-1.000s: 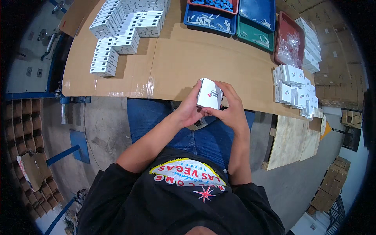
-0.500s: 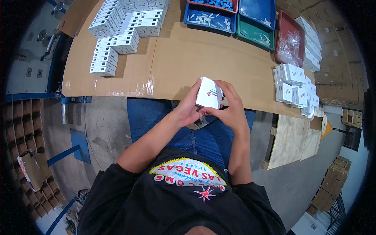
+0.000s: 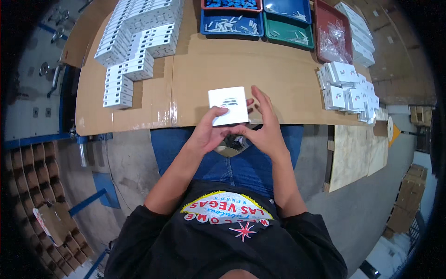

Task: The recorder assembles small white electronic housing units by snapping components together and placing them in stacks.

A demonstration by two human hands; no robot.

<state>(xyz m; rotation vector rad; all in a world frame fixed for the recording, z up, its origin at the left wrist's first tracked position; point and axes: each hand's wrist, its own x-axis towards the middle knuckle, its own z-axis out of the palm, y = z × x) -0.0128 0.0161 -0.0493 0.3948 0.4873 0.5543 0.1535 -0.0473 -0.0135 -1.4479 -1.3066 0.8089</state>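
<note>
A small white carton point(image 3: 238, 116) with a little dark print on its face is held over the near edge of the cardboard-covered table. My left hand point(image 3: 209, 132) grips it, with the thumb across its front and the other fingers hidden behind it. At the carton's right side is my right hand point(image 3: 267, 135), its fingers spread and the index finger stretched upward. The right thumb reaches to the lower edge; whether it touches the carton I cannot tell.
Stacked white boxes point(image 3: 118, 83) stand at the table's left. Small white cartons point(image 3: 346, 90) are piled at the right. Behind lie blue point(image 3: 230, 33), green point(image 3: 297, 44) and dark red point(image 3: 320, 32) trays with small parts and clear plastic. A plywood pallet point(image 3: 355, 156) is right of the table.
The carton has turned so that its broad face shows squarely, and has shifted left. My right fingers have loosened from around its side and spread apart. The whole view has shifted slightly.
</note>
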